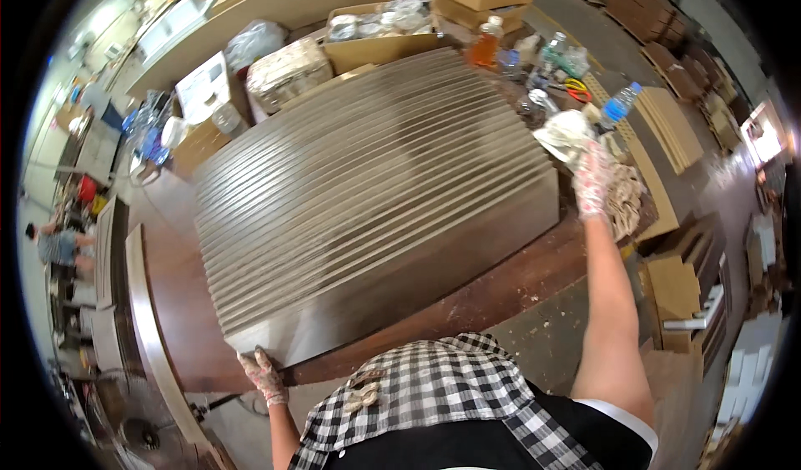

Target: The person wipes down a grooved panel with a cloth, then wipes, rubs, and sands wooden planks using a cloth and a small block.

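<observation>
One stack of overlapping grey-brown panels (375, 186), one white rag (566, 129), one orange-filled bottle (486, 46). The stack lies between two gloved hands: the left hand (264, 378), fingers parted, touches its near-left corner. The rag lies at the fingertips of the right hand (591, 182); whether they pinch it cannot be told.

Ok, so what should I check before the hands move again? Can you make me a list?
1. Left hand at the near left corner of the ridged stack: ok.
2. Right hand at the white cloth: ok. Firm grip: cannot tell.
3. Patterned gloves on both hands: ok.
4. Blue-capped bottle closed: ok, cap on.
5. Brown table free of specks: not ok, pale specks near its front edge.
</observation>
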Demonstrator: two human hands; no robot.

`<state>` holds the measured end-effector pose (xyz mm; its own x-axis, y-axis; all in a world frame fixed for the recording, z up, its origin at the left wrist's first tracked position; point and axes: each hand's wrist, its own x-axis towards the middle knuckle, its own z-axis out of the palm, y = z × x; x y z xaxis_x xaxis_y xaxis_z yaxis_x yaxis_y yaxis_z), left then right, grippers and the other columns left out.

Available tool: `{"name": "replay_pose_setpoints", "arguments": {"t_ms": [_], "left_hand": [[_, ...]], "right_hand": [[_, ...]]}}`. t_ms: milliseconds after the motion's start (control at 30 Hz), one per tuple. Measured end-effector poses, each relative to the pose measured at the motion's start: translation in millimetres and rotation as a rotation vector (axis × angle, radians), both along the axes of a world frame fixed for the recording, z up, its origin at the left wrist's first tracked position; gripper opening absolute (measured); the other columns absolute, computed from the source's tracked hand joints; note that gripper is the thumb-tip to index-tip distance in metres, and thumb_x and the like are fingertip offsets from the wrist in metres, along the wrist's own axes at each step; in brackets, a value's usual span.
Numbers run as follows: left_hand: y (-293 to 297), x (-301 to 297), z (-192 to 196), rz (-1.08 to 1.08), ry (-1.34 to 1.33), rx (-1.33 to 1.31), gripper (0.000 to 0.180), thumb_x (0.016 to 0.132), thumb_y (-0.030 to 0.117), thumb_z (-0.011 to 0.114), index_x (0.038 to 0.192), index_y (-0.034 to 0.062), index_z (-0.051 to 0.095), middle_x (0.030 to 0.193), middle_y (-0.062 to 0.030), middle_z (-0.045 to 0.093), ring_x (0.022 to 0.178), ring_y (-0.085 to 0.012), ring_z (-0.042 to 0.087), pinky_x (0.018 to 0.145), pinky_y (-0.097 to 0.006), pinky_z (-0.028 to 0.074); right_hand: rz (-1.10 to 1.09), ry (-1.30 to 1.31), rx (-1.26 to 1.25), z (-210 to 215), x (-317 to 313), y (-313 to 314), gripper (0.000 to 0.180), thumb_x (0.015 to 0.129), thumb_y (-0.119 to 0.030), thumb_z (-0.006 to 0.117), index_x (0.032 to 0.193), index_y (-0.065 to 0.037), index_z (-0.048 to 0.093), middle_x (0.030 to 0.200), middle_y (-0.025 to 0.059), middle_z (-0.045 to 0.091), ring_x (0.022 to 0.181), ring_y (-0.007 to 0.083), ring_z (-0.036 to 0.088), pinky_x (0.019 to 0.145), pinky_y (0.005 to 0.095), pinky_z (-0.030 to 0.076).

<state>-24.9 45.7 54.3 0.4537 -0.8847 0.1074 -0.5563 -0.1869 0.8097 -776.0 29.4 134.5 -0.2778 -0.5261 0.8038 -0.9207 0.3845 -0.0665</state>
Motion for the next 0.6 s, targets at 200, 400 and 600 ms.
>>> {"name": "replay_pose_setpoints", "arguments": {"t_ms": [200, 400, 600], "left_hand": [[0.9, -11.1, 14.0, -0.036, 0.071, -0.075, 0.053, 0.085, 0.019, 0.055, 0.129, -0.0048, 0.037, 0.113, -0.02, 0.053, 0.099, -0.0277, 0.051, 0.088, -0.037, 0.041], [6.4, -9.4, 2.3, -0.054, 0.123, -0.116, 0.054, 0.086, 0.021, 0.057, 0.129, -0.0043, 0.037, 0.113, -0.0162, 0.054, 0.102, -0.0235, 0.051, 0.091, -0.033, 0.039], [3.3, -13.9, 13.9, -0.141, 0.28, -0.116, 0.053, 0.085, 0.021, 0.061, 0.128, -0.0013, 0.039, 0.113, -0.0138, 0.054, 0.103, -0.0217, 0.051, 0.092, -0.033, 0.039]], "right_hand": [[-0.238, 0.084, 0.341, 14.0, 23.8, 45.0, 0.059, 0.089, -0.042, 0.046, 0.137, -0.01, 0.036, 0.14, 0.0131, 0.037, 0.129, 0.0326, 0.032, 0.106, 0.0451, 0.025], [0.711, -1.084, 0.538, 45.9, 246.5, 46.8, 0.013, 0.086, -0.008, 0.057, 0.078, -0.004, 0.066, 0.081, 0.0063, 0.065, 0.076, 0.0155, 0.061, 0.072, 0.0274, 0.049], [0.902, -1.27, 0.836, -22.4, 322.8, 50.8, 0.018, 0.088, -0.016, 0.055, 0.085, -0.004, 0.068, 0.081, 0.0103, 0.068, 0.073, 0.0238, 0.065, 0.067, 0.0311, 0.051]]}}
